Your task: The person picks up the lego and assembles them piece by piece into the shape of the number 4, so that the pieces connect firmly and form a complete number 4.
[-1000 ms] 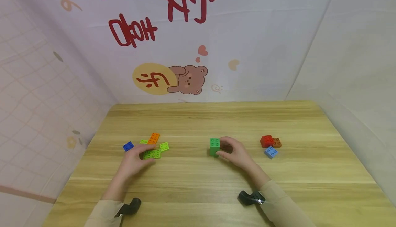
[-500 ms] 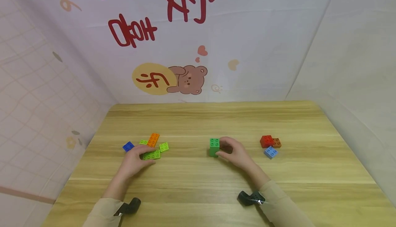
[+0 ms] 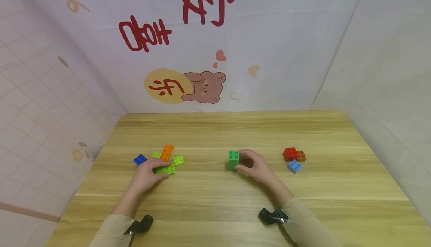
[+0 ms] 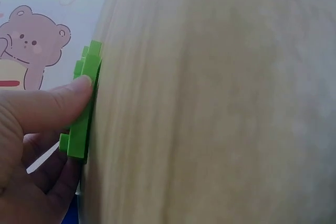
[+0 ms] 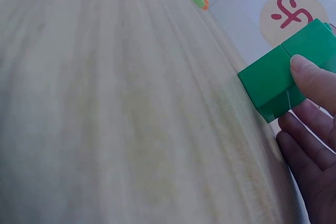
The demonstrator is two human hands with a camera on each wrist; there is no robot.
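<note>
My left hand pinches a long lime-green toy brick lying on the table. In the left wrist view, the thumb lies along the near side of that lime brick, with the fingers behind it. Right of the table's middle, my right hand grips an upright stack of two green bricks from its right side. A seam between the two shows in the right wrist view, where the thumb presses the green stack and the curled fingers sit partly behind it.
Around the left hand lie a blue brick, an orange brick and two small lime bricks, one to the right. At the right are a red brick, a brown brick and a light-blue brick. A printed curtain hangs behind the table.
</note>
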